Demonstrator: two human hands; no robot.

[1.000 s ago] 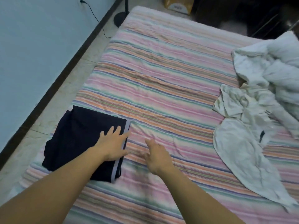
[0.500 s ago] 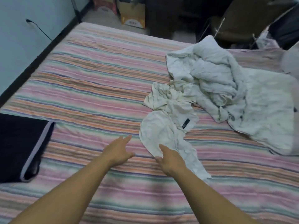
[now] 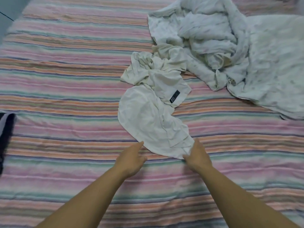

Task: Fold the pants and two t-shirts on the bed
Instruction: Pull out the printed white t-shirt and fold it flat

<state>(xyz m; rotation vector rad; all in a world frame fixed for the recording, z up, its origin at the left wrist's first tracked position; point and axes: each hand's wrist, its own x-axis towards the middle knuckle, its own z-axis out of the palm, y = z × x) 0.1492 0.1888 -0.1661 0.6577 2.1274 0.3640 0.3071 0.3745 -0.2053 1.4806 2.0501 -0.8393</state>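
A crumpled cream t-shirt (image 3: 153, 112) with a small black label lies in the middle of the striped bed (image 3: 65, 79). My right hand (image 3: 198, 156) touches its near hem, fingers relaxed. My left hand (image 3: 131, 157) hovers just left of that hem, fingers straight, holding nothing. A second, larger white garment (image 3: 230, 46) is heaped at the back right, partly over the cream shirt's far end. The folded dark pants (image 3: 5, 129) with a pale stripe show only as a sliver at the left edge.
The pink, orange and green striped bedcover stretches left and toward me. A bit of wall with a black cable (image 3: 6, 16) shows at the top left corner.
My view swung right, away from the folded pants, which slid to the left edge. Both hands left the pants and travelled to the near hem of the cream t-shirt.
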